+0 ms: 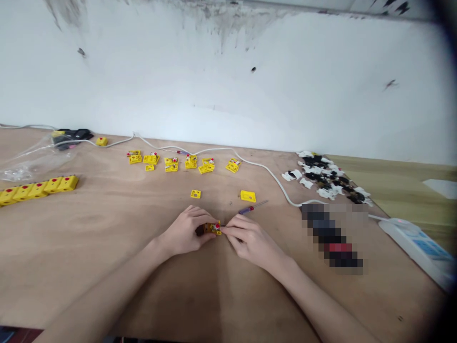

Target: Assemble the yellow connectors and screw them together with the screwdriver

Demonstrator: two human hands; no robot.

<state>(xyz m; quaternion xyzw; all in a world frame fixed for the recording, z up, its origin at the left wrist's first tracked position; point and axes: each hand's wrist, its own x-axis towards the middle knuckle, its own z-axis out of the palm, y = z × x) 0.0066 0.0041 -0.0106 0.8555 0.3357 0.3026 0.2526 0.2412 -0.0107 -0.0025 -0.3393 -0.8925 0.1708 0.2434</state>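
Observation:
My left hand is closed around a small open yellow plastic housing with a red and white piece inside, held just above the table. The fingers of my right hand are pinched together at the housing's right side. A thin dark sliver shows by those fingertips, too small to name. Beyond my hands lie a small yellow plate with holes and a yellow cover. A screwdriver with a purple and red handle rests just past my right hand.
Several open yellow housings stretch across the back near a white cable. Closed yellow boxes form a row at left, by a clear plastic bag. Black and white pieces are heaped at right, near a power strip.

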